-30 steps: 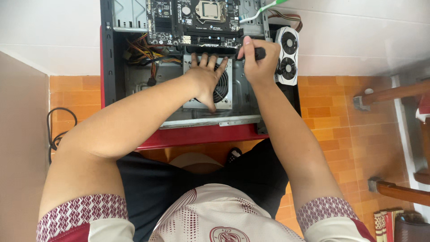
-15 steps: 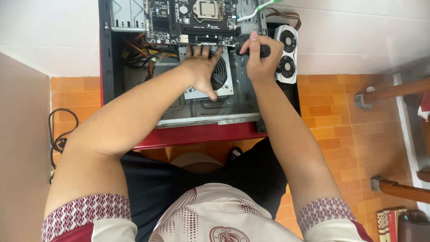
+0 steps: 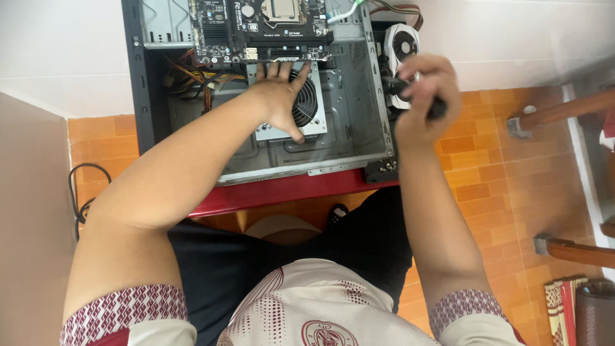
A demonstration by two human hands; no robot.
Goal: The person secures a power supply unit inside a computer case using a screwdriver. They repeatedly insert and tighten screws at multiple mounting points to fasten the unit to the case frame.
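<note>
The left hand (image 3: 282,102) lay flat on the fan (image 3: 301,106), the right hand (image 3: 423,86) gripped a dark tool (image 3: 416,96) — a slip could have scratched the board (image 3: 259,29).

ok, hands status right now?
Left hand: open, flat on the power supply fan.
Right hand: closed around a black tool handle.

Probably a home: orange floor tiles (image 3: 493,166), wooden chair legs (image 3: 564,109).
</note>
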